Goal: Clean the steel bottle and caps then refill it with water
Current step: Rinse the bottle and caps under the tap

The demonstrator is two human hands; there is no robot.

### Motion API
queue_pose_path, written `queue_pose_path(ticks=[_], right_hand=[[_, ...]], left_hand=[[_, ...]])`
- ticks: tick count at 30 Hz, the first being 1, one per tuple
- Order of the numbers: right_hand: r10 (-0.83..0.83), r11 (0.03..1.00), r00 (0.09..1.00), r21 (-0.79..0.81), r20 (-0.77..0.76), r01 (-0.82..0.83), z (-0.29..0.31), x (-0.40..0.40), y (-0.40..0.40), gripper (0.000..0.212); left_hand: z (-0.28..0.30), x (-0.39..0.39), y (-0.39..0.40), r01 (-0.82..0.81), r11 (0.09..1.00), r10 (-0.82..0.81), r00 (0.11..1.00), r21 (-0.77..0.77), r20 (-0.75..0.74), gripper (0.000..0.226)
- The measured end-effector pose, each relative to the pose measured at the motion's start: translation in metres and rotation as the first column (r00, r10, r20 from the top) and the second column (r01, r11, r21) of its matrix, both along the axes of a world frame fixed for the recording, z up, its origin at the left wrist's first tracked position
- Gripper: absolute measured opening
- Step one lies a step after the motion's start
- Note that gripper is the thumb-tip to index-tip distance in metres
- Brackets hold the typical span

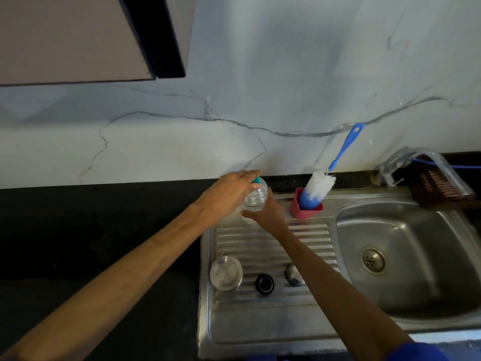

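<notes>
My two hands meet at the middle of the frame, at the back left corner of the steel drainboard (265, 316), just in front of the black strip below the marble wall (260, 61). To the left of them the dark counter (78, 230) runs bare to the frame's left edge; above it, at upper left, a wall cabinet (65, 37) hangs well clear of my arms. To the right the sink basin (406, 287) drops away, its drain (372, 261) at centre right and the tap (426, 162) arching over its far rim.

My left hand (229, 194) lies over a clear plastic bottle (256, 199), fingers stretched across its ribbed top beside a teal cap (256, 180); I cannot tell whether they pinch the cap or only rest there. My right hand (268, 212) comes up from below and wraps the bottle's lower part, thumb and fingers curled round it.

Just right of my right hand stands a pink holder (304, 211) with a blue-and-white bottle brush (318, 187) leaning in it, its blue handle slanting up toward the wall.

On the ridged drainboard, near the lower middle of the frame, sit three pieces apart from each other: a round steel cap (226, 273) at left, a black ring-shaped cap (264, 284) in the middle, and a steel piece (293, 274) partly hidden behind my right forearm.
</notes>
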State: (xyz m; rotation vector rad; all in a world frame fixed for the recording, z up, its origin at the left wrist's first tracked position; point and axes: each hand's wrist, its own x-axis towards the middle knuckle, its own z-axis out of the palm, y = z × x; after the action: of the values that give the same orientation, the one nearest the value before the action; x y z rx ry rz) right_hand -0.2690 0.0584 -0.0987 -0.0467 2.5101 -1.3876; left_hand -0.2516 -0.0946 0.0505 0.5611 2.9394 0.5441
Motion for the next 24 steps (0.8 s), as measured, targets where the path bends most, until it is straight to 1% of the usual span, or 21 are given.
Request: queue_pose_path(ticks=[3, 8, 11, 14, 16, 17, 18, 19, 20, 22, 24], right_hand=[[-0.025, 1.000, 1.000, -0.001, 0.013, 0.025, 0.003, 0.004, 0.002, 0.099], [-0.035, 0.998, 0.999, 0.052, 0.039, 0.033, 0.004, 0.012, 0.015, 0.092], [-0.028, 0.996, 0.996, 0.081, 0.085, 0.021, 0.004, 0.018, 0.031, 0.093], [-0.003, 0.994, 0.992, 0.108, 0.126, -0.011, 0.004, 0.025, 0.052, 0.091], [0.044, 0.991, 0.988, 0.116, 0.149, -0.062, 0.006, 0.032, 0.067, 0.079], [0.079, 0.987, 0.985, 0.126, 0.152, -0.099, 0.008, 0.035, 0.076, 0.069], [0.113, 0.982, 0.982, 0.137, 0.149, -0.134, 0.012, 0.038, 0.083, 0.059], [0.135, 0.977, 0.981, 0.149, 0.141, -0.155, 0.014, 0.041, 0.095, 0.050], [0.149, 0.973, 0.979, 0.154, 0.136, -0.170, 0.015, 0.044, 0.106, 0.042], [0.137, 0.976, 0.980, 0.148, 0.146, -0.158, 0.021, 0.049, 0.131, 0.032], [0.092, 0.982, 0.982, 0.146, 0.164, -0.117, 0.025, 0.050, 0.156, 0.036]], left_hand=[[0.004, -0.002, 0.001, -0.014, 1.000, 0.014, 1.000, -0.014, 0.021, 0.048], [0.005, 0.000, 0.003, -0.020, 1.000, 0.019, 1.000, 0.024, 0.024, 0.045], [0.005, 0.006, 0.003, -0.058, 0.998, 0.056, 0.995, 0.021, 0.088, 0.051], [0.013, 0.016, 0.003, -0.143, 0.984, 0.127, 0.981, 0.105, 0.145, 0.062], [0.020, 0.025, 0.004, -0.219, 0.965, 0.207, 0.974, 0.144, 0.090, 0.065], [0.025, 0.030, 0.006, -0.238, 0.962, 0.236, 0.971, 0.134, 0.030, 0.062], [0.031, 0.034, 0.009, -0.226, 0.969, 0.232, 0.971, 0.103, -0.052, 0.058], [0.036, 0.040, 0.017, -0.179, 0.982, 0.185, 0.974, 0.054, -0.134, 0.054], [0.041, 0.045, 0.027, -0.118, 0.993, 0.117, 0.976, 0.009, -0.182, 0.052], [0.048, 0.055, 0.055, -0.021, 1.000, 0.019, 0.986, -0.007, -0.167, 0.053], [0.049, 0.059, 0.085, 0.041, 0.999, -0.040, 0.992, 0.008, -0.121, 0.055]])
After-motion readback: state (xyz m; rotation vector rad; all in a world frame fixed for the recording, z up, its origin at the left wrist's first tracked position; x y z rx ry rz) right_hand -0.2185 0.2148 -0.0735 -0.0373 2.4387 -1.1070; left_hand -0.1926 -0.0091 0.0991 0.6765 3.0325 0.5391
